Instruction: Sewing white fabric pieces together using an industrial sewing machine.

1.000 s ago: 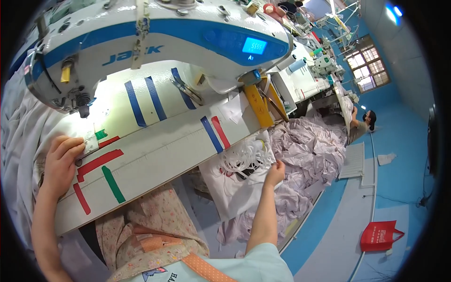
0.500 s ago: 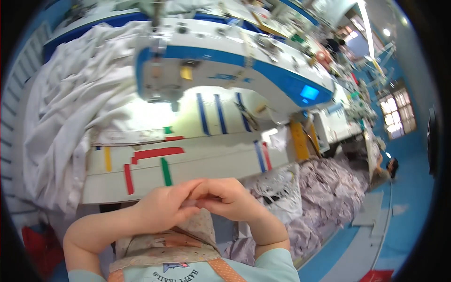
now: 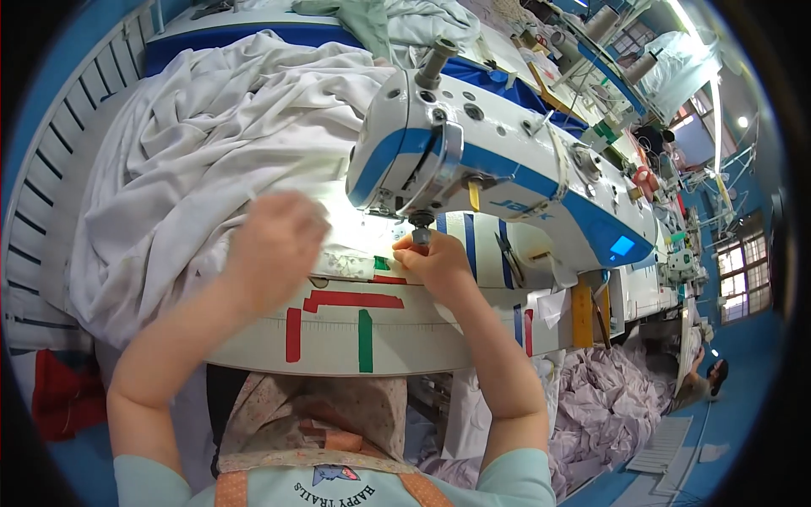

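A white and blue sewing machine (image 3: 507, 169) stands over a table (image 3: 456, 338) marked with coloured tape strips. By its needle area my right hand (image 3: 435, 264) is closed, thumb and fingertips pinched together; what they hold, if anything, is too small to make out. To the left my left hand (image 3: 279, 245) is smeared by motion and raised over the edge of a big heap of white cloth (image 3: 194, 160). Whether its fingers hold anything does not show. The cloth spreads from the far left to the lit sewing spot.
Small scissors (image 3: 508, 256) lie beneath the machine's arm. Greyish-lilac cloth (image 3: 604, 380) is piled below the table at right. A white railing (image 3: 80, 127) borders the left side. Thread cones (image 3: 601, 23) stand at the far right, and another person (image 3: 705, 380) is in the distance.
My hands were together in front of my body. They have parted and reached forward, the right to the needle area, the left toward the white cloth. The camera view has shifted too.
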